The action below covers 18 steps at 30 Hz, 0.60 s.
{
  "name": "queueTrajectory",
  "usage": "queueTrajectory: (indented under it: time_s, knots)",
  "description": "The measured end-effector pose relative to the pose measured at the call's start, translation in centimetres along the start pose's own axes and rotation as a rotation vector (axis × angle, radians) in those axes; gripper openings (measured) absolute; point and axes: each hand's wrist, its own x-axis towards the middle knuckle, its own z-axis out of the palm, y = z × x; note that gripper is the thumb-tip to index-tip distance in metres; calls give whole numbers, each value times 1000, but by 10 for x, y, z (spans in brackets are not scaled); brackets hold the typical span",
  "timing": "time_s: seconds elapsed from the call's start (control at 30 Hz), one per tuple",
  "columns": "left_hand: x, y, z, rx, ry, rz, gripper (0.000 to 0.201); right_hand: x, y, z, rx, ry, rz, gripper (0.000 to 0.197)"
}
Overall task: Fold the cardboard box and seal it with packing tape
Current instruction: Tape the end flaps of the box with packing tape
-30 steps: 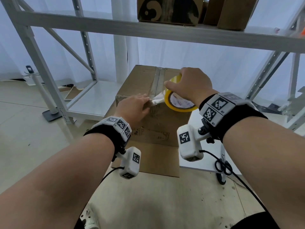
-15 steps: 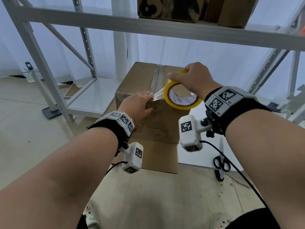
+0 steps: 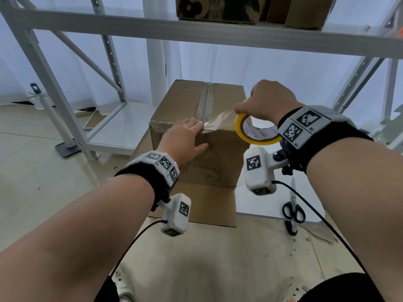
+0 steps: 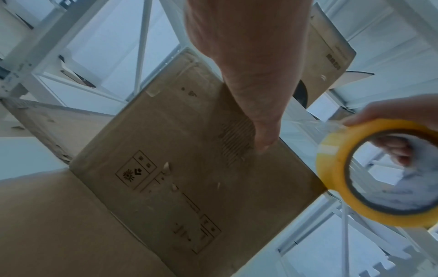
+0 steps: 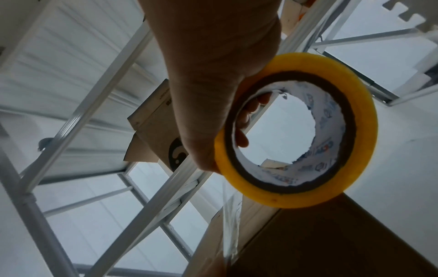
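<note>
A closed brown cardboard box (image 3: 185,101) stands on a flat cardboard sheet (image 3: 209,205); clear tape runs along its top seam. My left hand (image 3: 185,138) lies flat with straight fingers on the box's near top edge, pressing the tape end; the left wrist view shows its thumb on the box's front face (image 4: 189,168). My right hand (image 3: 266,101) grips a yellow tape roll (image 3: 255,136) to the right of the box's edge, fingers through its core (image 5: 296,131). A stretch of clear tape (image 3: 218,123) spans from the roll to my left fingers.
Black-handled scissors (image 3: 293,211) lie on a white board (image 3: 261,201) at the right. A grey metal rack (image 3: 65,118) surrounds the box, with a low shelf on the left and other cartons (image 3: 218,7) on the shelf above. My shoe (image 3: 124,288) shows at the bottom.
My right hand has pulled the roll to the right, away from the left hand, drawing out a longer stretch of tape. My left hand stays pressed on the box edge.
</note>
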Motion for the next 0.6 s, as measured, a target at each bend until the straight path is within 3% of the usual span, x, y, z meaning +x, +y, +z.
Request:
queueTrajectory:
  time_s: [0.23,0.4,0.6]
  knots:
    - [10,38,7,108,-42,-75,69,-4,-17,4,-225,13,-97,33]
    - [1,-3,-2,54,-23,-32,64,-5,-20,4,-227,-7,-81,36]
    - [-17,-59,-12,143,23,-177,55,-6,-19,2,-204,-17,-68,34]
